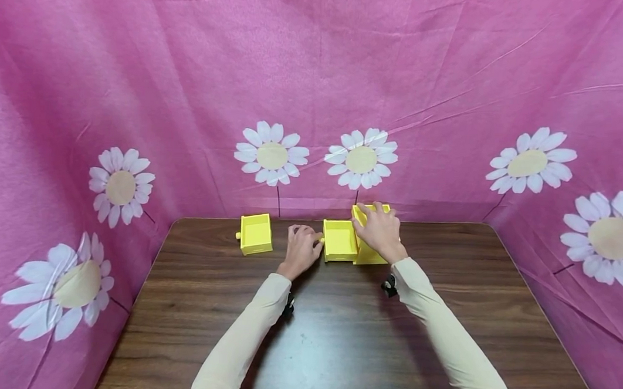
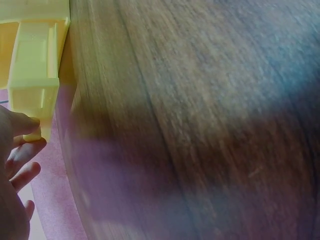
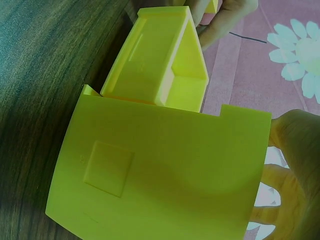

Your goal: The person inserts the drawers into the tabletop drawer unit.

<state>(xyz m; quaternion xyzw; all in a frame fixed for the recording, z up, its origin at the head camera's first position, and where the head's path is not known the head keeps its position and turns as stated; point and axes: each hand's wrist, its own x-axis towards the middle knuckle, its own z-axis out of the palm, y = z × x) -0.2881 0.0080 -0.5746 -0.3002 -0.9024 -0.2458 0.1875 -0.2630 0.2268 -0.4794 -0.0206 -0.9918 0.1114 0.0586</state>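
Observation:
A yellow drawer sits partly out of the left side of a yellow box-shaped housing near the table's far edge. My left hand pinches the drawer's small round knob between thumb and finger, the other fingers loosely bent. Over the top of the housing lies my right hand, its fingers spread and bent across the upper edges as it holds the housing. From the right wrist camera, the housing's flat side covers part of that hand. Left of my left hand stands a second yellow drawer, its knob pointing left.
Everything stands on a dark wood-grain table. A pink curtain printed with large white daisies hangs close behind the far edge and along both sides. Black straps with small devices sit at the wrists.

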